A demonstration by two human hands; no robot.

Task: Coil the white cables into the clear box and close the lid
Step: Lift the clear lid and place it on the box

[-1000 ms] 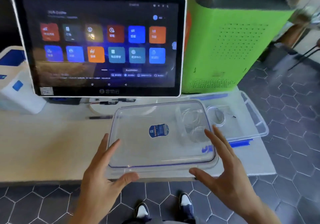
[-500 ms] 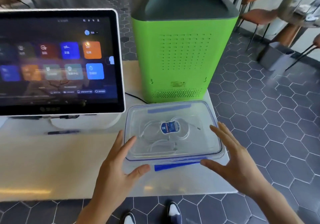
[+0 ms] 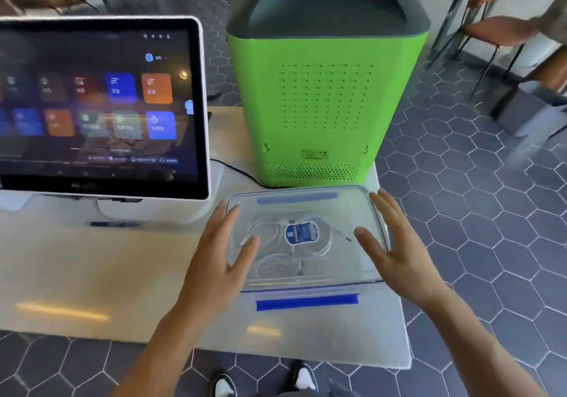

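Observation:
The clear box (image 3: 306,286) sits near the table's right end, in front of the green machine. Its clear lid (image 3: 337,212), with a blue oval sticker in the middle, lies on top of it. Coiled white cables (image 3: 270,228) show through the lid inside the box. My left hand (image 3: 224,252) lies flat with straight fingers along the lid's left side. Along the right side my right hand (image 3: 389,243) does the same, fingers spread. A blue latch flap (image 3: 306,302) sticks out at the box's near edge, and another blue strip shows at the far edge.
A touchscreen monitor (image 3: 98,105) on a white stand fills the left of the white table (image 3: 92,274). A green machine (image 3: 322,96) stands just behind the box, with a black cord (image 3: 236,171) running from it. The table's right edge drops to a hexagon-tiled floor.
The lid was carried from the table's middle to the right and set down on the box. Both hands moved from its near corners up onto its left and right sides.

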